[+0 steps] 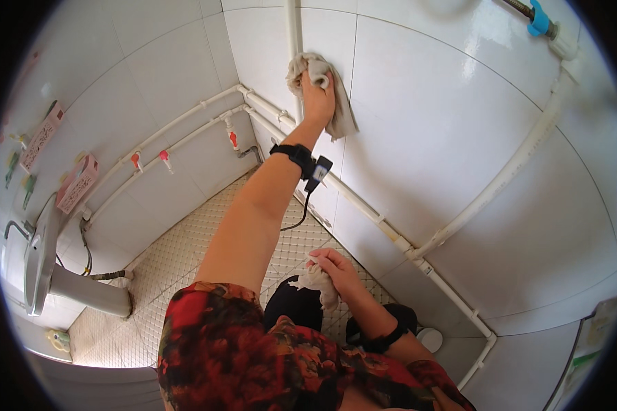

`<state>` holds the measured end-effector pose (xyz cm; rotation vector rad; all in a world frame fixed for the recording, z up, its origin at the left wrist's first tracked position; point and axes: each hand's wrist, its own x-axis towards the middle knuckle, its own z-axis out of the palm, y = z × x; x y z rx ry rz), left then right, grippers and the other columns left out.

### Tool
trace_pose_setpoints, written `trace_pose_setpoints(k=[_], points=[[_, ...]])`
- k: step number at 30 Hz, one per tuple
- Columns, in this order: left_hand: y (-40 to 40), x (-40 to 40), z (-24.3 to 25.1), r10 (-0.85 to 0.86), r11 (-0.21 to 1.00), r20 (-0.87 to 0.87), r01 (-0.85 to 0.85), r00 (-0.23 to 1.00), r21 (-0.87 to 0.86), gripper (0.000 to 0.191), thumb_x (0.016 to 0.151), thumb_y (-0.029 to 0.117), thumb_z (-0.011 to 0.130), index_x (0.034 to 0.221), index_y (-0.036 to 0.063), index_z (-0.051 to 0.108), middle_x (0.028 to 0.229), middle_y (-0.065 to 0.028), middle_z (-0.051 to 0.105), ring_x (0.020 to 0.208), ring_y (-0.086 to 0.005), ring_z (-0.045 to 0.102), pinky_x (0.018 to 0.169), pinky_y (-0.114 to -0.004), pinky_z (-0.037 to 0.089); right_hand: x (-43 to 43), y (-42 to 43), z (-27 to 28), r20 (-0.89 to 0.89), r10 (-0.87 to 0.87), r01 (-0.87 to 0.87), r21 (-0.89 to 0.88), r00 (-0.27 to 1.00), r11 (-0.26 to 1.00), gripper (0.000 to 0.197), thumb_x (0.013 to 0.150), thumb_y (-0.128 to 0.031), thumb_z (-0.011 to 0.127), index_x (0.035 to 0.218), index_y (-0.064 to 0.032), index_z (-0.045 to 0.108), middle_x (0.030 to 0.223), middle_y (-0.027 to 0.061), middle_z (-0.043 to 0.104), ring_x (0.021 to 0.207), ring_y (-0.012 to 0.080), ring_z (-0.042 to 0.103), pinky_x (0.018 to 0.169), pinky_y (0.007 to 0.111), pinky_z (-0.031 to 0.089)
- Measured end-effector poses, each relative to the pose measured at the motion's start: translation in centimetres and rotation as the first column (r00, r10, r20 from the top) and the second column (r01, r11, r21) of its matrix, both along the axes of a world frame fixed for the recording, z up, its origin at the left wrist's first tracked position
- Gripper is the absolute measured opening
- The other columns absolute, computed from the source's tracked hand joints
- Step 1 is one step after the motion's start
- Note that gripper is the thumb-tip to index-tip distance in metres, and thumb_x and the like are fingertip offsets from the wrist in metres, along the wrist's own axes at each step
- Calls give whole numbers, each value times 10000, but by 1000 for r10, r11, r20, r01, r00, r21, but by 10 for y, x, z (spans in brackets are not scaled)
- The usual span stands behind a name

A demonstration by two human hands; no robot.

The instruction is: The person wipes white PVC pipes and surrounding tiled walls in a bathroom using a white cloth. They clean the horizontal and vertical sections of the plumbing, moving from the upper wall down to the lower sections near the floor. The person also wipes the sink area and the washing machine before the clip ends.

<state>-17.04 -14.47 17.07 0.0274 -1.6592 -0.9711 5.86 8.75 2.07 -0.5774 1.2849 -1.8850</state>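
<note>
My left hand (319,100) is raised at arm's length against the white tiled wall (421,128). It grips a bunched grey-beige cloth (343,110), which lies over a vertical white pipe (291,31) and hangs down beside it. Lower down, in front of my body, my right hand (339,272) pinches a second crumpled pale cloth (321,285) between thumb and fingers. That cloth hangs below the fingers, above my dark-clad knee. Both wrists wear black straps; a small device with a cable is on the left one.
White pipes (360,203) run along both walls, with red valve handles (135,160). At left are a pedestal washbasin (43,257) and pink wall baskets (77,185). Small patterned tiles cover the floor (185,231). A pipe with a blue fitting (539,19) is at upper right.
</note>
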Motion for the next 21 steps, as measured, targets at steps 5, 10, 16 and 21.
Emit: trace_pose_setpoints(k=[5,10,16,21], points=[[21,15,-40,-19,999,19,20,1000,-39,385,871,197,472,1165,-23,357,1143,-209,404,1071,-366,392,937,-382,310,0,-3,-5,38,-10,11,-13,999,1000,190,898,-141,465,1013,-12,542,863,36,591,789,92,537,728,221,436],[45,35,-124,-111,982,192,78,975,171,438,884,248,443,1204,-43,370,1217,-224,373,1135,-375,364,978,-362,287,-2,-2,-3,3,-14,14,28,1000,1000,199,902,-159,461,1024,-22,539,876,39,591,786,92,540,706,225,448],[25,20,-198,-166,923,438,-18,883,385,545,890,394,387,1226,-35,366,1201,-208,448,1140,-327,408,966,-331,298,0,-5,-4,6,-4,4,8,1000,1000,203,902,-154,458,1033,-19,535,882,42,590,805,95,544,712,227,449],[18,17,-148,8,997,218,-25,976,77,534,859,203,486,1284,-39,273,1254,-214,365,1181,-323,350,983,-340,286,-5,-5,-5,-7,-15,15,-23,1000,1000,204,902,-151,455,1036,-18,532,894,46,588,809,99,545,725,237,451]])
